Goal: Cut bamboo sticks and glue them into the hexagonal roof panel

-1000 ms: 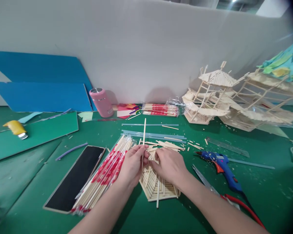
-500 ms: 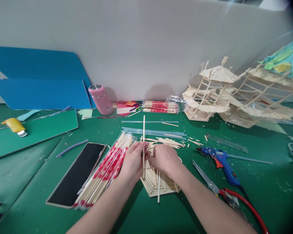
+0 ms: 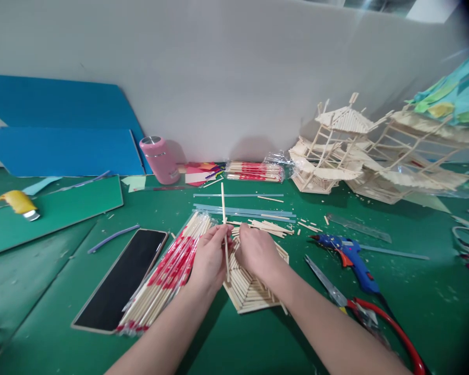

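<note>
One hexagonal stick panel [image 3: 250, 291] lies flat on the green tabletop [image 3: 258, 344]. Both hands work above its far edge. The left hand [image 3: 209, 258] pinches one long wooden stick [image 3: 223, 219], fingers closed on it, stick nearly upright. The right hand [image 3: 256, 252] curls downward onto the panel; its grip is hidden. One bundle of wrapped sticks [image 3: 168, 273] lies beside the left hand. One blue glue gun [image 3: 347, 252] rests to the right. Two stick-built models [image 3: 336, 151] stand at the far wall.

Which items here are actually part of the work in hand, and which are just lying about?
In hand: left hand, right hand, long stick, hexagonal stick panel.
Lying about: wrapped stick bundle, glue gun, scissors, pink bottle, black slab.
</note>
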A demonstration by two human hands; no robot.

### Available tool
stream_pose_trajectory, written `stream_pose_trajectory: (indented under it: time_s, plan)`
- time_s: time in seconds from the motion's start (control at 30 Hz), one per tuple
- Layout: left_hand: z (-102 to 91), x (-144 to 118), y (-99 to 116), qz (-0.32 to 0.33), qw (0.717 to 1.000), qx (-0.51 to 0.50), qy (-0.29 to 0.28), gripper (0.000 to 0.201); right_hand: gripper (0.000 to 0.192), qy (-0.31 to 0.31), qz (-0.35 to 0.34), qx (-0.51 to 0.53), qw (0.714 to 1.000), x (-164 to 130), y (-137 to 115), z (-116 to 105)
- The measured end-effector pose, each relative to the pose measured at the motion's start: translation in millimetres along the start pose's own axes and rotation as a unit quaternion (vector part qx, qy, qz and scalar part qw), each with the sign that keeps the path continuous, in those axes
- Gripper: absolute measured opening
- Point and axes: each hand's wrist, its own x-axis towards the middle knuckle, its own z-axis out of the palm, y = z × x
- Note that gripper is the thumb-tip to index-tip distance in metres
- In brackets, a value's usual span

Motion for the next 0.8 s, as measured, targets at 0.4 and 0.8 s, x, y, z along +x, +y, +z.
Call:
stream_pose_trajectory:
  time_s: [0.4, 0.8]
  plan:
    - [12.2, -27, 2, -0.071, 0.99, 0.018, -0.118, 0.011, 0.014, 0.074, -0.099, 0.476, 0.871, -16, 40, -14]
    - [17.2, -41, 1, -0.06, 0.967, 0.124, -0.216, 0.02, 0.017, 0.054, -0.108, 0.534, 0.837, -24, 41, -19]
